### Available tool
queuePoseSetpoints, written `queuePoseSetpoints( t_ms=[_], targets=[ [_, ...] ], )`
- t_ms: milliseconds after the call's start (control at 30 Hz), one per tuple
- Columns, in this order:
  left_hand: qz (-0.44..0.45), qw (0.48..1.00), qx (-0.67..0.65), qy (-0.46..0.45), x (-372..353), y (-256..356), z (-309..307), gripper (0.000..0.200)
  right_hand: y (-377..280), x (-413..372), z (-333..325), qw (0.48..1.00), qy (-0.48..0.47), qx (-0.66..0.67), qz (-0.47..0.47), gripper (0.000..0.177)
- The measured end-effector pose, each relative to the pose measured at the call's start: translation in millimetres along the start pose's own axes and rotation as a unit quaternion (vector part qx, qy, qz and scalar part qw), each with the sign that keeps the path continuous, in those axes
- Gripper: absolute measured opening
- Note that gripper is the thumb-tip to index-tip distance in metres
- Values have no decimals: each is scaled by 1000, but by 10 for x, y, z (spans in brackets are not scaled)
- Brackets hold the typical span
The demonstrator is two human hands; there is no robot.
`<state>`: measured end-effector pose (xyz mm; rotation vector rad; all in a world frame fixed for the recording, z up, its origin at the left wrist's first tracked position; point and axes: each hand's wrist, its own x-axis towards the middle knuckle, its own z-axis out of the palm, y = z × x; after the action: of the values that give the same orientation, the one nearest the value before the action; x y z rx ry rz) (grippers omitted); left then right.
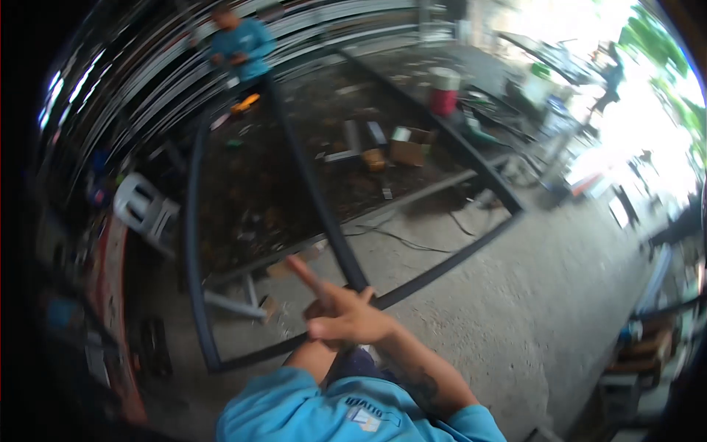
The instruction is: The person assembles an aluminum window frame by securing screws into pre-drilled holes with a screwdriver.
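Observation:
A large dark rectangular frame (317, 188) with a middle bar lies across a cluttered worktable and reaches over its near side. My right hand (350, 313) is above the near edge of the frame, where the middle bar meets it. Its index finger stretches out to the upper left, its thumb is apart, and nothing shows in it. My left hand (324, 342) is crossed beneath the right one and mostly hidden; its fingers cannot be made out. Whether either hand touches the frame is unclear.
A person (250, 46) in a teal shirt stands across the worktable. On it are a cardboard box (409, 146), an orange tool (245, 103) and a red-and-white bucket (443, 92). A white plastic chair (143, 206) stands left. Cables and stacked material lie around.

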<state>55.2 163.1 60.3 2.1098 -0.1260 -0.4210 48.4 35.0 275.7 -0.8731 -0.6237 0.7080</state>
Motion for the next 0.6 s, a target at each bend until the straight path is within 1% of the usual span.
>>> queuePoseSetpoints(
  t_ms=[67,133,200,233,333,400,433,467,500,533,567,600],
  targets=[
    [-27,999,-24,-20,105,-32,-7,67,-53,-50,-15,998,64,-10,-15,96],
    [-48,996,-45,-66,239,-68,23,66,227,-92,-152,987,156,-11,-43,95],
    [-68,990,-66,-103,360,-107,84,64,399,-231,-251,975,220,36,-4,94],
    [-83,988,-75,-107,403,-127,115,63,510,-353,-298,965,257,47,-12,93],
    [-142,983,-98,-70,486,-200,183,61,1008,-694,-554,929,363,63,-37,92],
    [-178,975,-133,-23,518,-264,212,59,668,-1038,-393,902,423,86,-8,92],
    [-203,967,-156,0,530,-307,223,58,579,-1155,-412,897,432,88,21,92],
    [-203,956,-211,-18,553,-376,226,55,521,-1249,-470,894,441,79,21,92],
    [-203,955,-216,-28,542,-517,288,55,510,-1331,-507,890,452,62,-10,92],
    [-218,950,-212,-66,475,-666,319,55,452,-1386,-503,885,461,51,-39,92],
    [-232,945,-208,-101,400,-800,308,55,414,-1481,-482,882,459,53,-95,88],
    [-240,939,-205,-134,373,-905,269,55,529,-1567,-456,861,489,87,-105,81]
  ],
)
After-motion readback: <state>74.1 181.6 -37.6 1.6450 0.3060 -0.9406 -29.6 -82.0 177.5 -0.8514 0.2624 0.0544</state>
